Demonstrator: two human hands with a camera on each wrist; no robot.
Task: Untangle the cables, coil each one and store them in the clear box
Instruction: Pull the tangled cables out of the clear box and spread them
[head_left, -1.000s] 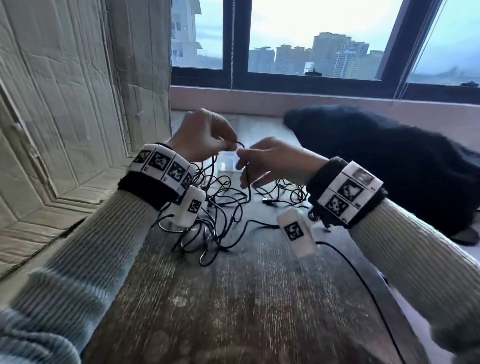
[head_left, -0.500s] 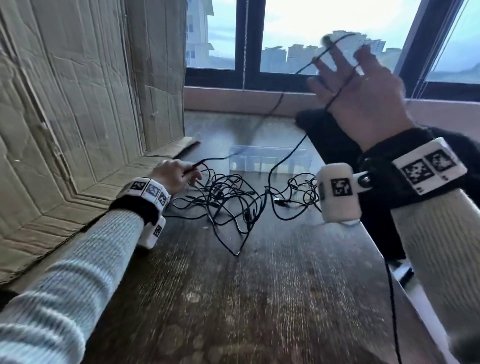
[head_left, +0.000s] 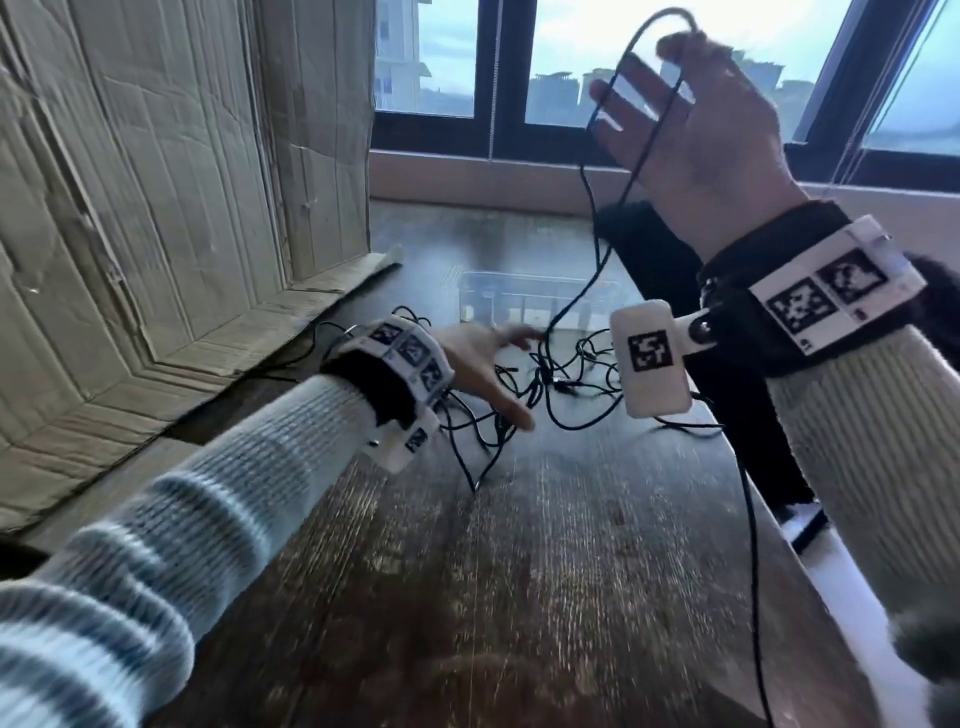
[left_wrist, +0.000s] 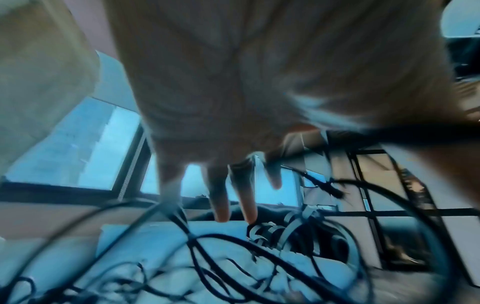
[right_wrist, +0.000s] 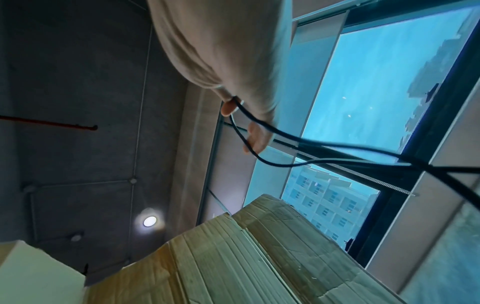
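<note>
A tangle of thin black cables lies on the dark wooden table, just in front of the clear box. My left hand hovers low over the tangle's left side with fingers spread and straight, holding nothing; the left wrist view shows the same spread fingers above cable loops. My right hand is raised high before the window. It pinches one black cable at its top, the other fingers spread. That cable hangs in two strands down to the tangle; the right wrist view shows the pinch.
Flattened cardboard leans along the left side. A dark garment lies at the back right, beside the box. One black cable trails over the table's right edge. The window sill closes off the back.
My right hand rose from the tangle to window height, drawing a cable up. My left hand dropped to the table, let go of the strand it gripped, and moved right with fingers spread.
</note>
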